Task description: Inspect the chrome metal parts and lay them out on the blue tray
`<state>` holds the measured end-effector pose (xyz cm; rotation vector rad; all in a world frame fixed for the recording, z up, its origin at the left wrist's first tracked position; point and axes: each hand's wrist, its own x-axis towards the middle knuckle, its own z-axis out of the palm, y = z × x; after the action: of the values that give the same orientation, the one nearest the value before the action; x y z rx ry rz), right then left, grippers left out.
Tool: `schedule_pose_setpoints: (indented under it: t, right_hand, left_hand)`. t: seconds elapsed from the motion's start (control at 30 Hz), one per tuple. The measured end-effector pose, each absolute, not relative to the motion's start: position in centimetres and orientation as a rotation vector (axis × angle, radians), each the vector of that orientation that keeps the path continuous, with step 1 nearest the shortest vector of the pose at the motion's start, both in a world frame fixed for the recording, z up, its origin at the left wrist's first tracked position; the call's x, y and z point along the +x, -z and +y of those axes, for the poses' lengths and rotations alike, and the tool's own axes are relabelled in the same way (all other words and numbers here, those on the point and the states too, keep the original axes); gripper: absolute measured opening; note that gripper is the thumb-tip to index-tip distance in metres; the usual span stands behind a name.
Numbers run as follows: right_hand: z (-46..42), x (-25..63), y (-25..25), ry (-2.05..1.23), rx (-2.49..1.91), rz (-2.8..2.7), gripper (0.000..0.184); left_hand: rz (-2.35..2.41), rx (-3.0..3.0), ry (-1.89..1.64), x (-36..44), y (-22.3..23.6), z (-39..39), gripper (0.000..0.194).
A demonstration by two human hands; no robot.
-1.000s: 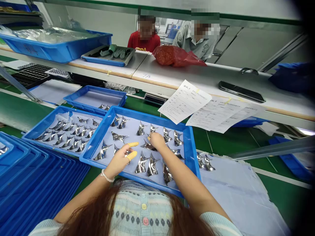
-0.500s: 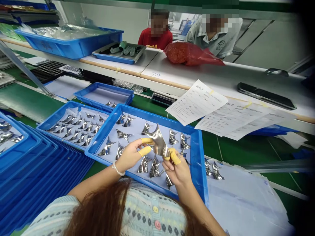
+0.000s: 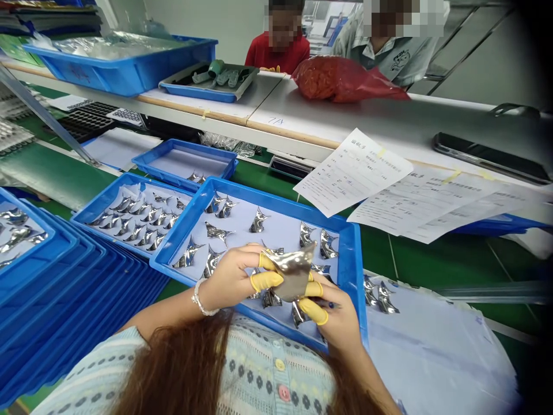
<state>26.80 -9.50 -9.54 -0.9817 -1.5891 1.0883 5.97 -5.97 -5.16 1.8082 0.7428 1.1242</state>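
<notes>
Both my hands hold one shiny curved metal piece (image 3: 295, 272) above the near edge of a blue tray (image 3: 351, 271). My left hand (image 3: 235, 275) pinches its left side with yellow finger cots on thumb and forefinger. My right hand (image 3: 334, 314) grips its lower right side, also with yellow cots. Several more of the pointed metal pieces (image 3: 216, 232) lie on the white liner of that tray.
A second blue tray (image 3: 93, 207) of metal pieces sits to the left, a smaller tray (image 3: 185, 167) behind it, and stacked blue trays (image 3: 52, 300) at far left. Two loose pieces (image 3: 377, 291) lie right of the tray. Papers (image 3: 352, 173), a phone (image 3: 492, 157) and two people sit across the raised shelf.
My right hand picked a metal piece out of the tray, my left hand joined it, and both drew the piece back toward me, turning it over.
</notes>
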Motion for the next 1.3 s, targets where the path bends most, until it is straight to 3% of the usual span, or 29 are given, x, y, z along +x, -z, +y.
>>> schedule_pose_setpoints:
  t: [0.17, 0.27, 0.37, 0.73, 0.97, 1.3]
  right_hand:
    - [-9.6, 27.2, 9.5, -0.895, -0.925, -1.719, 0.006]
    - [-9.7, 27.4, 9.9, -0.852, -0.895, -1.762, 0.019]
    - [-9.7, 27.5, 10.2, -0.851, -0.907, -1.784, 0.024]
    - [-9.6, 26.2, 9.5, -0.934, -0.902, -1.785, 0.014]
    - [-9.8, 25.6, 9.4, -1.190, -0.833, -1.683, 0.028]
    - [-11.0, 26.4, 9.7, -1.520, -0.702, -1.363, 0.032]
  left_hand:
    - [0.640, 1.983, -1.162, 6.0, 4.6, -6.2, 0.031]
    - [0.630, 2.031, -1.155, 5.9, 4.5, -6.3, 0.028]
    - [0.630, 2.051, -1.150, 5.9, 4.5, -6.3, 0.028]
    - [0.630, 2.048, -1.181, 5.9, 4.1, -6.7, 0.028]
    - [0.851, 1.479, -1.028, 6.0, 5.2, -6.3, 0.033]
    - [0.622, 0.855, -0.877, 7.2, 7.5, -5.1, 0.039]
